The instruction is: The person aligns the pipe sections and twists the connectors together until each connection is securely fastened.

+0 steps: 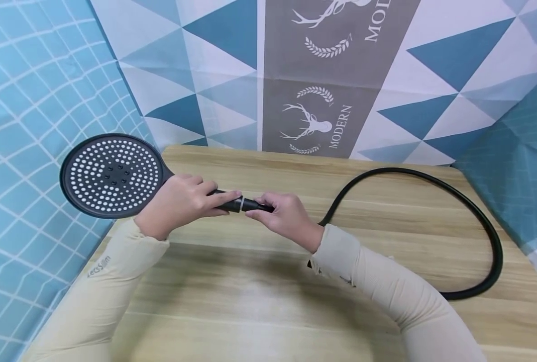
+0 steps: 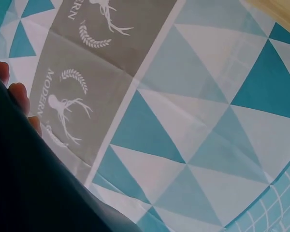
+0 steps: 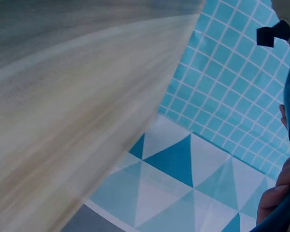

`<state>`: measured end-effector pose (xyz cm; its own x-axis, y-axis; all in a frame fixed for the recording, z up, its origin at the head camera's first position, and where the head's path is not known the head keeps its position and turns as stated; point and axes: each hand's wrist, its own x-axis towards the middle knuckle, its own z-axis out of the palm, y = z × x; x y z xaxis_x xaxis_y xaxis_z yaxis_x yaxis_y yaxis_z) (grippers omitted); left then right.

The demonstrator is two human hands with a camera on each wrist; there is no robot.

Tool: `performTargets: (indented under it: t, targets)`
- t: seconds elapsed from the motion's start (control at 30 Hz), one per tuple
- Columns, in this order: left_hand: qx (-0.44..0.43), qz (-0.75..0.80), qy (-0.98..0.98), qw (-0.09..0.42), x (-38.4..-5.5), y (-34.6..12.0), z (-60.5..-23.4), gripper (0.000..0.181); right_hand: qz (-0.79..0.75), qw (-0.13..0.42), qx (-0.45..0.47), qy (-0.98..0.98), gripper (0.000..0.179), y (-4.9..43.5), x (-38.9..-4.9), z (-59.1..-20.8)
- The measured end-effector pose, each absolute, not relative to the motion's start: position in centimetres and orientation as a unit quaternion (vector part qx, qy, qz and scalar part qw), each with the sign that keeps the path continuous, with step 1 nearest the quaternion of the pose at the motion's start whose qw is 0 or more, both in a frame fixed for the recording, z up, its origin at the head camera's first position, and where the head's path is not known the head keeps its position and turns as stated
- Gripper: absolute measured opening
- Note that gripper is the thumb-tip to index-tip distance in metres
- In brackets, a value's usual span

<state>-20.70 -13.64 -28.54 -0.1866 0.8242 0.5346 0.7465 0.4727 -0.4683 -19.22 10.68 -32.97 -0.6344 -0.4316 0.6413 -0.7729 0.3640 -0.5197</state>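
A black shower head (image 1: 114,176) with a round face of pale nozzles is held up at the left, its face turned to the head view. My left hand (image 1: 184,201) grips its handle, the index finger lying along it. Past a thin silver ring, the black end fitting of the hose (image 1: 252,204) meets the handle in line. My right hand (image 1: 286,213) pinches that fitting between thumb and fingers. In the left wrist view, fingertips (image 2: 19,94) show past a large dark shape. In the right wrist view, fingers (image 3: 275,193) curl around the dark hose end at the right edge.
The black hose (image 1: 494,251) loops over the right side of the wood-patterned table (image 1: 250,301) and passes behind the right sleeve (image 1: 386,286). A triangle-patterned sheet (image 1: 223,85) covers the back wall. Blue tile-patterned sheeting (image 1: 19,151) stands at the left.
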Motion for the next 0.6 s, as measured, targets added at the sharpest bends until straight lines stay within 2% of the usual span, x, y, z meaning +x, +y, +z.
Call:
performTargets:
  t: [0.13,0.4,0.5,0.6]
  targets:
    - [-0.513,0.044,-0.764,0.388,-20.7,-13.5,-28.6,0.037,0.458,0.145,0.346,-0.806,0.016,10.7,-18.9,-32.3]
    - [-0.516,0.044,-0.764,0.386,-20.7,-13.2,-28.7,0.040,0.535,0.031,0.277,-0.798,0.014,10.8,-19.1,-31.8]
    - [-0.508,0.049,-0.770,0.384,-20.6,-13.1,-28.6,0.042,0.490,0.054,0.295,-0.819,0.016,11.0,-19.1,-31.6]
    - [-0.500,0.049,-0.775,0.385,-20.6,-13.0,-28.5,0.043,0.369,0.154,0.354,-0.846,0.024,11.1,-19.0,-31.7]
